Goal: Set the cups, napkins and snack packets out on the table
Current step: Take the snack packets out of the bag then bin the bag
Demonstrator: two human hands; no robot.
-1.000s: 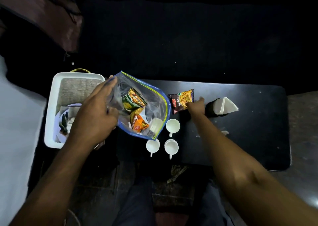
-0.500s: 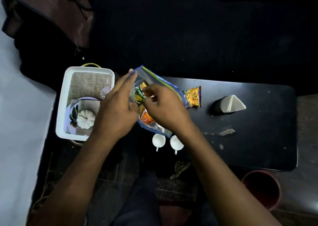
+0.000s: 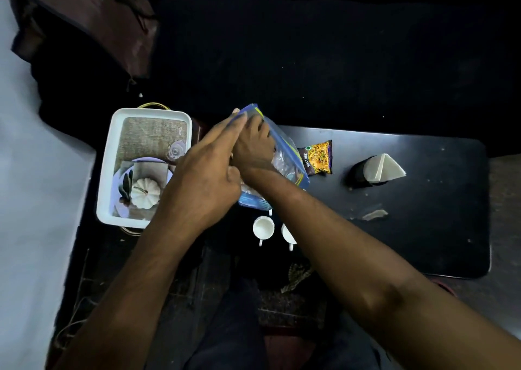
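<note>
Deeper now than half a second ago, the right hand point(image 3: 253, 147) reaches inside the zip bag point(image 3: 284, 158); its grip is hidden. Left hand point(image 3: 205, 180) pinches the bag's left edge. One snack packet point(image 3: 318, 157) lies on the desk point(image 3: 423, 214), right of the bag; two cups point(image 3: 263, 228) stand nearer.

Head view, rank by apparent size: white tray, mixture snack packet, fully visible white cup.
1. white tray, clearly largest.
2. mixture snack packet.
3. white cup. Packet and cup look close in size; the order is unsure.
</note>
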